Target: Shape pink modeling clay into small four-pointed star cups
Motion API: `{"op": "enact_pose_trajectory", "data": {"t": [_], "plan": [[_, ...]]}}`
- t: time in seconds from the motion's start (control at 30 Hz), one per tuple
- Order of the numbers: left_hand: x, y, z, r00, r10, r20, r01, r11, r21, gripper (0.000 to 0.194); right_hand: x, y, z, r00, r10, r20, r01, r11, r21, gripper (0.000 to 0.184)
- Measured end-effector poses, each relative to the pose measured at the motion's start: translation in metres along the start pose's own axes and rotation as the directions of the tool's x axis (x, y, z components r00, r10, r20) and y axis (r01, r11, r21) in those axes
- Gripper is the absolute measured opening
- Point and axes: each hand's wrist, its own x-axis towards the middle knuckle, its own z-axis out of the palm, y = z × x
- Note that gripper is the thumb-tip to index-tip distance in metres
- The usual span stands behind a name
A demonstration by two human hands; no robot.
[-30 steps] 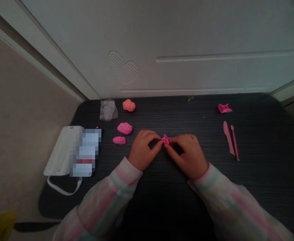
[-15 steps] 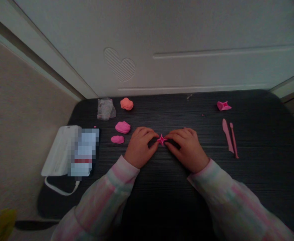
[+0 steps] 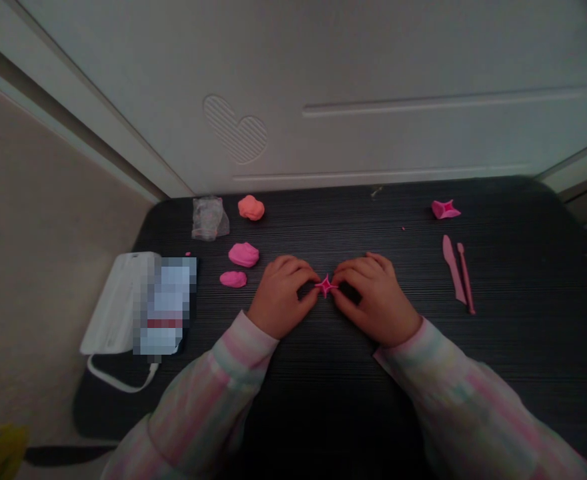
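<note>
A small pink star-shaped clay piece [image 3: 325, 285] sits between my two hands on the dark table [image 3: 523, 280]. My left hand [image 3: 279, 297] pinches its left side with curled fingers. From the right, the fingertips of my right hand [image 3: 373, 297] pinch the same piece. Both sleeves are pastel striped.
Left of my hands lie two pink clay lumps [image 3: 243, 254] [image 3: 233, 279], an orange lump [image 3: 251, 207] and a clear wrapper [image 3: 208, 218]. A white case [image 3: 118, 303] rests at the table's left edge. Two pink modelling tools [image 3: 458, 272] and another pink star piece [image 3: 444, 209] lie to the right.
The clay piece has been pinched from a fuller shape into a thinner, sharper star. My hands stay together in much the same spot.
</note>
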Motion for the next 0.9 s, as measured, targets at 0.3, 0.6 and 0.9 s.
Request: {"op": "enact_pose_trajectory", "data": {"t": [0.3, 0.6, 0.9], "plan": [[-0.0006, -0.0001, 0.0023, 1.0, 0.023, 0.018, -0.024, 0.999, 0.046, 0.012, -0.0003, 0.0004, 0.0015, 1.0, 0.007, 0.013, -0.007, 1.0, -0.02, 0.008], [-0.0007, -0.0022, 0.0021, 1.0, -0.004, -0.003, 0.004, 1.0, 0.023, 0.011, -0.0006, -0.0003, 0.0031, 1.0, -0.015, 0.004, 0.015, 1.0, -0.024, 0.007], [0.0003, -0.0026, -0.0011, 1.0, -0.028, 0.012, 0.028, 1.0, -0.003, 0.01, -0.0012, 0.0017, 0.0018, 1.0, 0.005, 0.015, -0.005, 1.0, -0.025, 0.008]]}}
